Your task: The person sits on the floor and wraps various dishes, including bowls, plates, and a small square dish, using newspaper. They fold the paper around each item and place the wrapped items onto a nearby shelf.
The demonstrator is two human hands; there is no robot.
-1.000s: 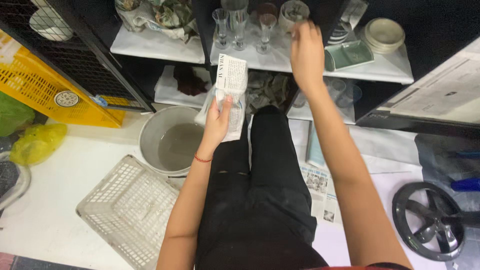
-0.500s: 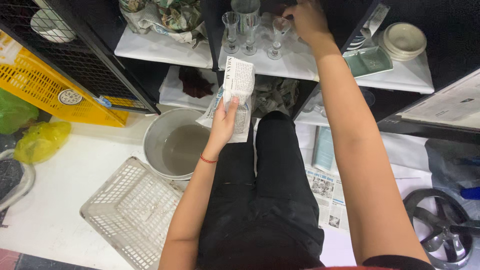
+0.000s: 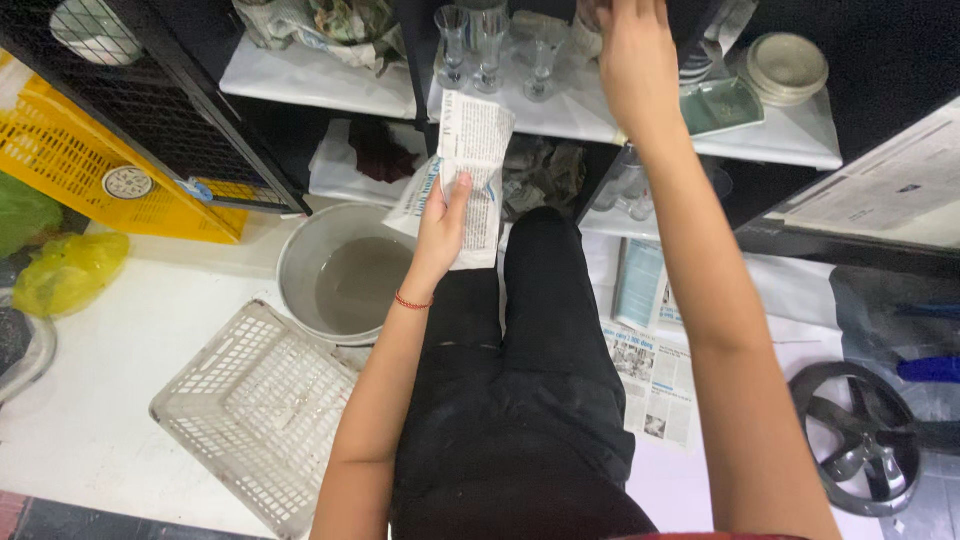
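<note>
My left hand (image 3: 443, 225) holds a folded sheet of newspaper (image 3: 470, 160) upright over my lap, a red thread on its wrist. My right hand (image 3: 630, 50) reaches far up to the white shelf (image 3: 760, 140), its fingers at the frame's top edge among the glassware; what they touch is cut off. Several clear stemmed glasses (image 3: 490, 45) stand on that shelf just left of the hand. My legs in black trousers (image 3: 520, 400) stretch toward the shelves.
A grey metal basin (image 3: 335, 275) with murky water sits left of my knees, a white plastic basket (image 3: 260, 410) in front of it. A yellow crate (image 3: 70, 160) and yellow bag (image 3: 60, 270) lie left. Stacked plates (image 3: 788, 65), a green tray (image 3: 722, 105), floor newspapers (image 3: 650, 370) and a fan part (image 3: 860, 440) lie right.
My right hand has risen from the shelf's front to its back, up to the frame's top. The left hand keeps the newspaper, nearly still. The view has tilted slightly.
</note>
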